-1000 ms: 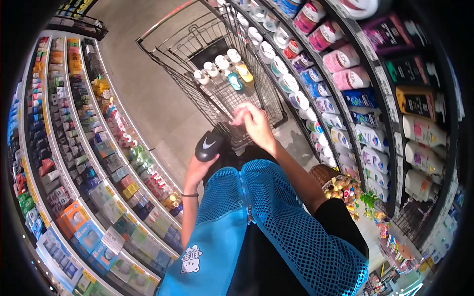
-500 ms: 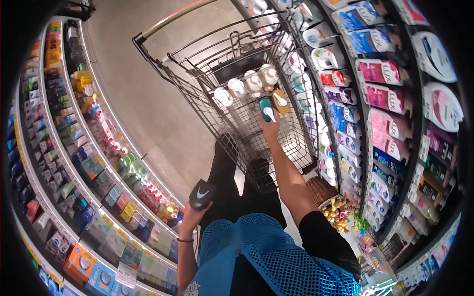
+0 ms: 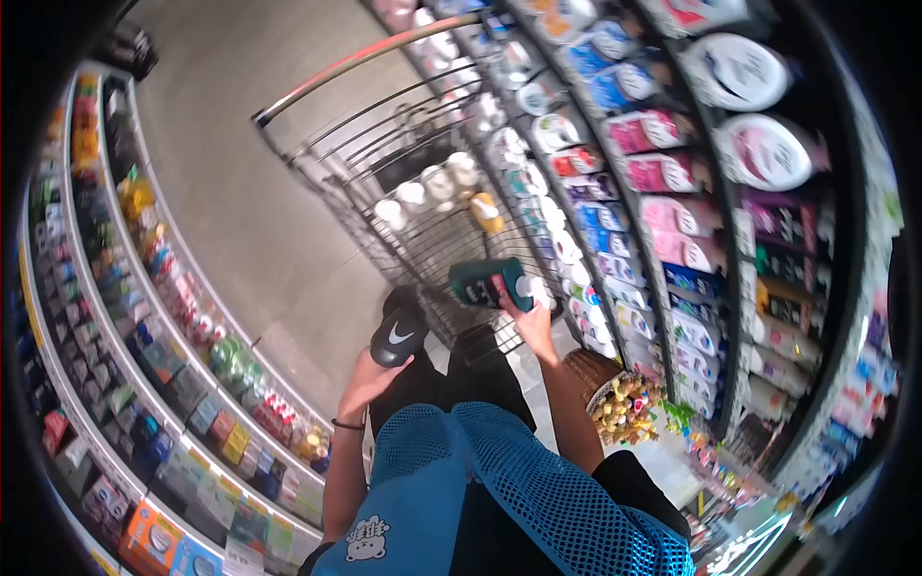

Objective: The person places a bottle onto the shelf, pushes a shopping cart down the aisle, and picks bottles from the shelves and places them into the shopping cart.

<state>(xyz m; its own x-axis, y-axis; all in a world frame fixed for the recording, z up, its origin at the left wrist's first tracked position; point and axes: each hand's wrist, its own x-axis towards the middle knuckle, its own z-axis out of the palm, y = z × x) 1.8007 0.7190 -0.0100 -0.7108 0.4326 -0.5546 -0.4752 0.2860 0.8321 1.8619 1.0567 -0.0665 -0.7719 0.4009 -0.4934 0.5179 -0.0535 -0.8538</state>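
My right hand (image 3: 534, 331) is closed round the pump end of a dark green pump bottle (image 3: 478, 284). It is tipped on its side over the near part of the wire shopping cart (image 3: 370, 56), its label partly showing. My left hand (image 3: 368, 380) grips a rounded black item with a white swoosh (image 3: 400, 338), beside the cart; its exact kind is unclear. Deeper in the cart, several white bottles (image 3: 411, 197) stand in a row. An amber pump bottle (image 3: 487, 213) stands near them.
Shelves of pouches and bottles (image 3: 663, 173) rise close on the right. Another shelf run (image 3: 230, 360) curves along the left, with bare floor (image 3: 240, 144) between it and the cart. A wicker basket (image 3: 588, 376) is near my right forearm.
My right hand has drawn the green bottle back from beside the amber one, toward me, and turned it on its side. My left hand has risen slightly with the black item. The view has shifted.
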